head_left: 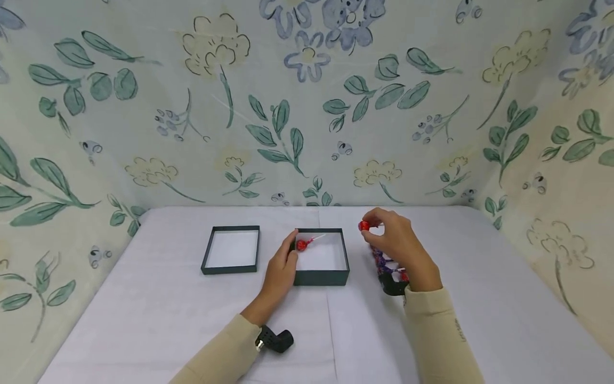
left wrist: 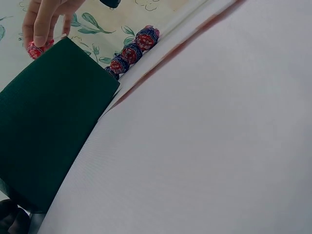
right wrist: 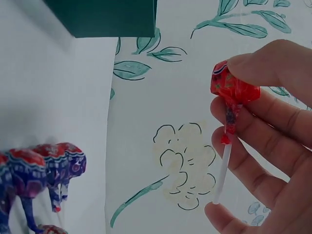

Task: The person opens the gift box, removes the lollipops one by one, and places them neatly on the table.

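In the head view, my right hand (head_left: 397,237) is raised right of the dark green box (head_left: 320,278). It pinches a red-wrapped lollipop (right wrist: 236,87) by its candy head, the white stick pointing down in the right wrist view. At the box's left wall, my left hand (head_left: 280,272) grips the side, thumb near the front and fingers toward the back rim. Inside the white-lined box lies another red lollipop (head_left: 301,245), stick toward the right. Below my right hand is a row of purple and red lollipops (head_left: 382,262), partly covered by the hand and forearm.
A shallow dark green lid (head_left: 230,270) with a white inside lies left of the box. A black holder (head_left: 393,286) shows at the near end of the lollipop row. White cloth (head_left: 144,309) covers the table, and a floral curtain (head_left: 297,133) hangs behind it.
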The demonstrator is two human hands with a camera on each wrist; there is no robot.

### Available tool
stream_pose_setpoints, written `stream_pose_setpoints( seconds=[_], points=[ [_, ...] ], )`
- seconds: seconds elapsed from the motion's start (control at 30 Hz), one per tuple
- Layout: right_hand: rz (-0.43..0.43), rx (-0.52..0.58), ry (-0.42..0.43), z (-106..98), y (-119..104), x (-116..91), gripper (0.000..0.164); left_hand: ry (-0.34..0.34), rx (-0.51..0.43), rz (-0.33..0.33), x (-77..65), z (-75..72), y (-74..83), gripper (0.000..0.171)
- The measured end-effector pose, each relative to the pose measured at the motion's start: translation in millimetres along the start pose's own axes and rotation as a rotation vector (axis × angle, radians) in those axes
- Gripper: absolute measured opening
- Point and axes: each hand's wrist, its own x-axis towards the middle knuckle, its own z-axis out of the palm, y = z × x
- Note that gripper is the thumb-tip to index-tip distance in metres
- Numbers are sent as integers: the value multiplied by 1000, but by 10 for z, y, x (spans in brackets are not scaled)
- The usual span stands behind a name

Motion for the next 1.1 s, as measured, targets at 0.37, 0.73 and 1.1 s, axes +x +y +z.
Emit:
stream_pose_setpoints(
  seconds=[0.37,0.73,1.1],
  points=[
    [-5,-18,16,-122,264,-52,26,-4,-6,8,17,16,-31,49],
    [65,-22,-31,-175,502,-66,30,1,5,-7,4,3,-10,49],
    [148,-80,-111,-87,738,-76,32,1,7,-7,20,13,-23,49]
  ],
)
